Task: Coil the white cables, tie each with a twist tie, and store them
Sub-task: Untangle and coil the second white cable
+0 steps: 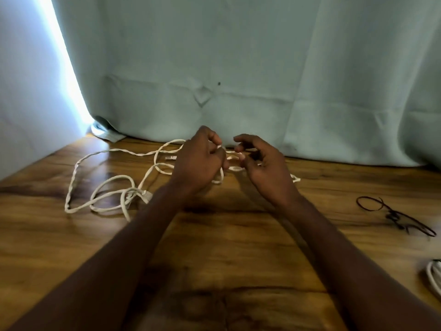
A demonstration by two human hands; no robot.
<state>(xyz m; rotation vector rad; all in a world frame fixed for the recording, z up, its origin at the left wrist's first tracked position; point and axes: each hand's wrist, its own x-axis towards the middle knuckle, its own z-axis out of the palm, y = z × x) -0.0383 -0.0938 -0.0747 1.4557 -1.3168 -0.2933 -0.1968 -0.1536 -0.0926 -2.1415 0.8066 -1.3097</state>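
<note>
A long white cable [78, 163] lies in loose loops on the wooden table [238, 235], spreading left from my hands. My left hand [198, 161] is closed around a few loops of it near the table's far side. My right hand [265, 163] is close beside it, its fingers curled and touching a strand of the same cable between the hands. A short cable end [296, 179] pokes out to the right of my right hand. Dark twist ties [393, 216] lie on the table at the right. Part of the cable is hidden under my hands.
A pale green curtain [238, 68] hangs along the table's far edge. A bright strip of light [64, 63] shows at the left. A coiled white cable [434, 275] sits at the right edge of view.
</note>
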